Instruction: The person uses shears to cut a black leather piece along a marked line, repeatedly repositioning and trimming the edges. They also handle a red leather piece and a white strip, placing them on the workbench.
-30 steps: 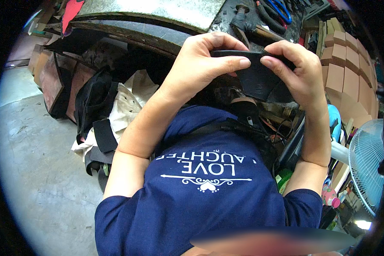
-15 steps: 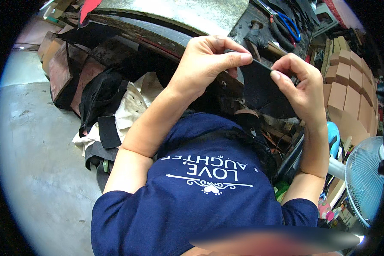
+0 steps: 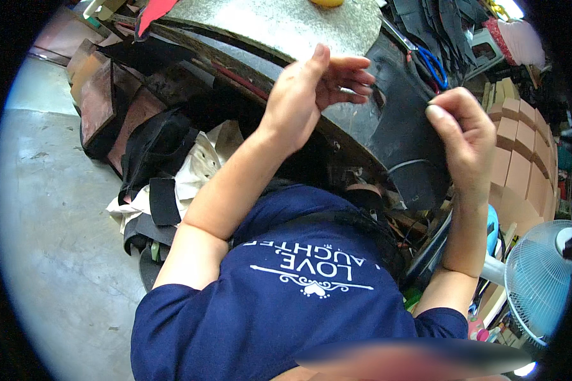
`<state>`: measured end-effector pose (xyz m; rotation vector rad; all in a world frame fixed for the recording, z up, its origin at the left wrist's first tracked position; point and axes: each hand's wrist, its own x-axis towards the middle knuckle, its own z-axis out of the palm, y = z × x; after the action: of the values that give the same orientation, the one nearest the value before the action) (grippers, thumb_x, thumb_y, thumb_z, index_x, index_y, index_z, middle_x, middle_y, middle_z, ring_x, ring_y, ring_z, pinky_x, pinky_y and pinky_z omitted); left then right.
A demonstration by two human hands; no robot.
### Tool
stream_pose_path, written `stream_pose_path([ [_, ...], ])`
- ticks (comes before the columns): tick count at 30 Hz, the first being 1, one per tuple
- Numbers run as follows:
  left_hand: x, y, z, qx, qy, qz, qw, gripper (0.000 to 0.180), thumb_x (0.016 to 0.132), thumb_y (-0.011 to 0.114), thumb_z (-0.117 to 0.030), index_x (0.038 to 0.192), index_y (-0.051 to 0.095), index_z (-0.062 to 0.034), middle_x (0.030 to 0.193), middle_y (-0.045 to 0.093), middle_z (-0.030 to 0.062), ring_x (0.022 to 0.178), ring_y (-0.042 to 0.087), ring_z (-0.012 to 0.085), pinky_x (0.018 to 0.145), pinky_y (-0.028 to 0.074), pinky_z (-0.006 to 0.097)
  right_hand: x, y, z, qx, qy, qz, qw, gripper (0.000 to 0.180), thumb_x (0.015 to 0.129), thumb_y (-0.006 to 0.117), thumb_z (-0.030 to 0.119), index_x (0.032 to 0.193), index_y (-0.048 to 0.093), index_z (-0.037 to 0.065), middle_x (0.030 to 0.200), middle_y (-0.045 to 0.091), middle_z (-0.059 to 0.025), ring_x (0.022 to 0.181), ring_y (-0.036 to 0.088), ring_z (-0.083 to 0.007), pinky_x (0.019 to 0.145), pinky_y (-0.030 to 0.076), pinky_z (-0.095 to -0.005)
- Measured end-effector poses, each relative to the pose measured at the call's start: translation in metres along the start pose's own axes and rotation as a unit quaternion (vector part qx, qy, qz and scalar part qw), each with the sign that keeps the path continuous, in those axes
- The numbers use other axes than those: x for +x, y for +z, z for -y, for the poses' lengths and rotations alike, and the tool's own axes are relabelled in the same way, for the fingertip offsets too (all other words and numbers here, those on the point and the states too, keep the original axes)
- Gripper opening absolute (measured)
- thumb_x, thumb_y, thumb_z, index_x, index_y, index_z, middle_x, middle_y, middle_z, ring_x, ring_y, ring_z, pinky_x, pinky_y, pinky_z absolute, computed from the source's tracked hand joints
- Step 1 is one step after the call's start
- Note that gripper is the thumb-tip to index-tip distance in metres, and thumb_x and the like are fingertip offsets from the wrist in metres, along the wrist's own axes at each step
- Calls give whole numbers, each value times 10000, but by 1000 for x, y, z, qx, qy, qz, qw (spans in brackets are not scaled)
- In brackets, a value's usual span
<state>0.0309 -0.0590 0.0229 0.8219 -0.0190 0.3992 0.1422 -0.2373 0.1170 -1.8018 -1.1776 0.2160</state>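
My right hand (image 3: 465, 130) pinches the upper right edge of a thin black sheet (image 3: 410, 143), perhaps leather or fabric, between thumb and fingers. The sheet hangs down in front of the bench edge, with a pale curved line on its lower part. My left hand (image 3: 308, 92) is raised to the left of the sheet, thumb up and fingers loosely apart, holding nothing. Beyond the sheet lie scissors with blue handles (image 3: 433, 68), partly covered near my right hand.
A pale board (image 3: 248, 22) lies on the workbench, with a red piece (image 3: 157, 13) at its left. Black strips (image 3: 426, 22) lie behind the scissors. Brown boxes (image 3: 511, 159) and a fan (image 3: 539, 282) stand to the right. Black and white cloths (image 3: 200, 155) are heaped at left.
My left hand has let go of the black sheet and opened. My right hand still pinches it and has moved slightly right; the sheet now hangs lower and shows more of its surface.
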Motion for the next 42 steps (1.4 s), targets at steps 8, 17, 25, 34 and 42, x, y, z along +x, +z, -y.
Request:
stream_pose_path([
  [8,-25,38,-4,238,120,-65,962,373,904,656,-88,1232,527,34,1150,629,120,1062,577,168,962,454,315,10,4,-24,114,-12,-25,993,75,933,633,68,893,636,5,814,603,20,745,538,-24,677,435,-173],
  [17,-2,-55,-64,389,-49,-83,916,646,859,635,12,1436,353,-59,1077,635,153,887,648,162,735,560,262,-3,0,-110,-459,-43,32,887,356,806,710,299,1097,638,106,1017,604,-58,1027,556,-299,813,486,-395],
  [25,-5,-67,-53,530,-7,-66,846,289,848,626,-107,1104,692,7,938,719,111,809,642,120,784,513,268,41,4,-80,-26,1,-108,994,309,967,591,270,1224,624,104,778,641,-15,646,565,-66,597,467,-221],
  [34,-11,-57,-61,547,-58,-72,832,304,873,605,-95,1145,671,24,967,699,60,834,611,87,790,500,235,69,48,-70,-342,-14,-34,939,349,928,540,506,1212,641,330,892,696,-143,815,681,-335,671,533,-429],
  [42,-10,-54,-56,534,-44,-78,841,311,846,601,-108,1113,680,30,961,713,123,843,646,133,805,507,264,67,56,-67,-284,32,-10,958,346,923,559,486,1214,644,318,872,697,-134,810,681,-342,693,538,-422],
])
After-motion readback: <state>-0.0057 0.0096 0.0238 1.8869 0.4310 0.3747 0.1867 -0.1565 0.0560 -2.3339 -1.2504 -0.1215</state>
